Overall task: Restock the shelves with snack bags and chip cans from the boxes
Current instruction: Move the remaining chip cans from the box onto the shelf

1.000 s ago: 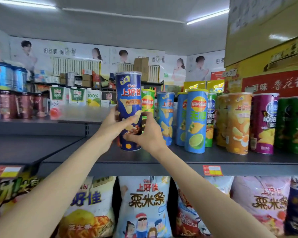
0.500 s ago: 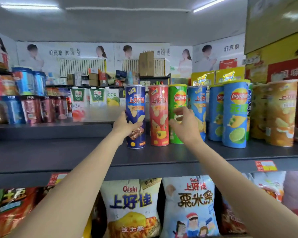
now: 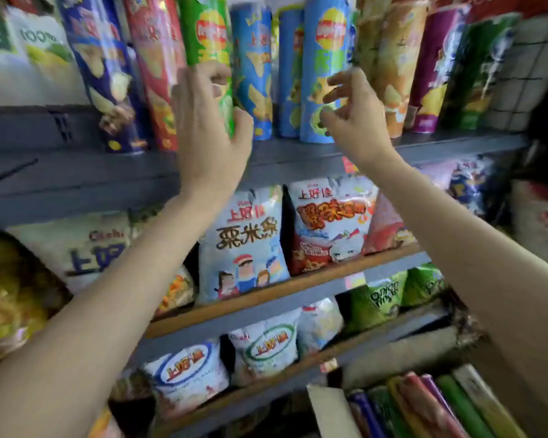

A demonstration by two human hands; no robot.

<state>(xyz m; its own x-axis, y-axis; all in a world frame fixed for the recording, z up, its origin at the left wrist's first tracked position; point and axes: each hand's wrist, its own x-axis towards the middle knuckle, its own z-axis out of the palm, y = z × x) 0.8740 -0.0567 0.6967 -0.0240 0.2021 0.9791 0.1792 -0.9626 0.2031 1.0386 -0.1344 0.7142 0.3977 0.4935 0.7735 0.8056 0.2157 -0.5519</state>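
Our left hand [image 3: 208, 128] gripped the green can [image 3: 209, 42] mid-body; our right hand [image 3: 353, 116] hovered loosely curled, holding nothing. Light, stiff, probably slick.

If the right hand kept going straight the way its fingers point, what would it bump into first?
Most likely the blue chip can standing on the top shelf just beyond the right hand; its curled fingers look nearly on it, though blur hides the exact gap.

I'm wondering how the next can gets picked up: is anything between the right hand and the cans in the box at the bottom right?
Nothing visible blocks it. The right hand hovers empty in front of the light blue can on the top shelf. The box lies open below it, with its cans uncovered.
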